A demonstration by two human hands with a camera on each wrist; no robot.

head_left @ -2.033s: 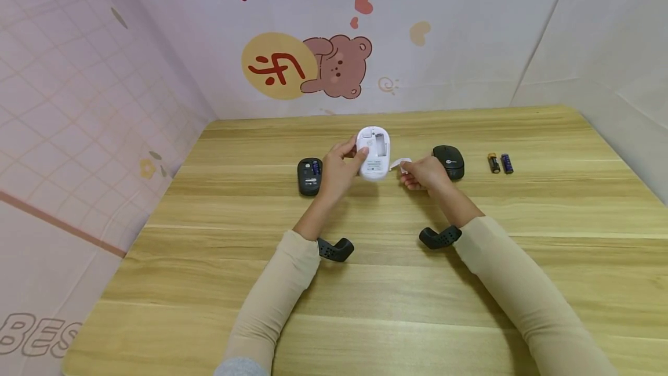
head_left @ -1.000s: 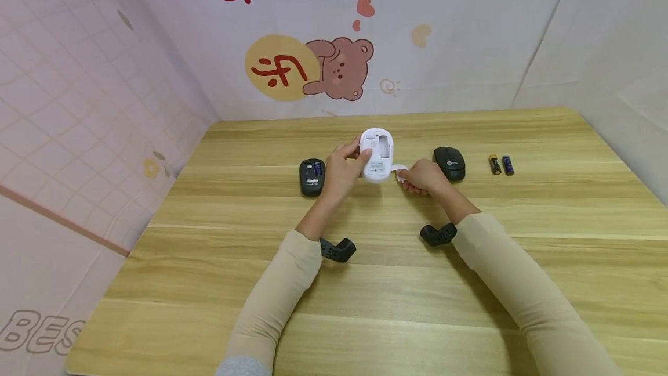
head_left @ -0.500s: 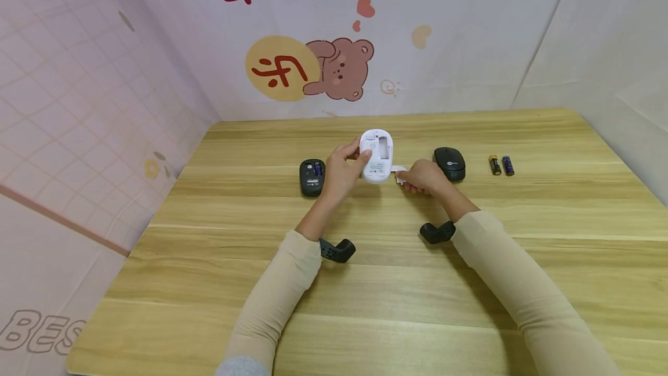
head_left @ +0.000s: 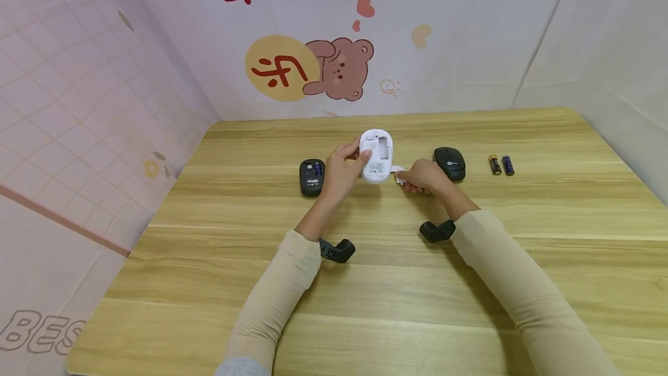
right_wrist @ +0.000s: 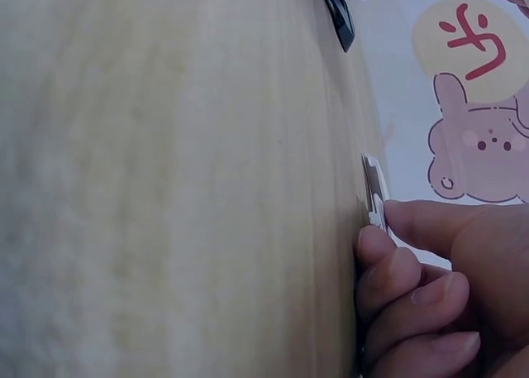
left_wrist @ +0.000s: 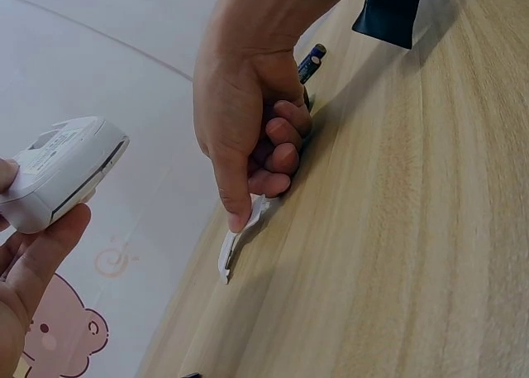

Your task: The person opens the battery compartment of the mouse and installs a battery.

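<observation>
My left hand (head_left: 340, 172) holds up a white computer mouse (head_left: 377, 172) by its side, thumb across its underside. That underside faces the head camera, with a battery recess uncovered on its right half. In the left wrist view the white mouse (left_wrist: 70, 175) is well above the table. My right hand (head_left: 427, 175), just right of the mouse, pinches a thin white battery cover (head_left: 398, 169) between thumb and index finger. The other fingers curl beneath, close over the wood. Seen from the right wrist, the cover (right_wrist: 376, 186) juts past the fingertips, near the tabletop.
Left of the hands lies a black mouse (head_left: 311, 183), upside down, with a blue battery showing in it. Behind the right hand stands another black mouse (head_left: 449, 162), upright. Further right lie an orange-and-black battery (head_left: 494, 165) and a blue battery (head_left: 508, 165) on the wooden table (head_left: 376, 306).
Over two seconds the right hand has shifted slightly and turned the cover flatter. The left hand keeps the white mouse almost in place. Both are nearly still over the last half second.
</observation>
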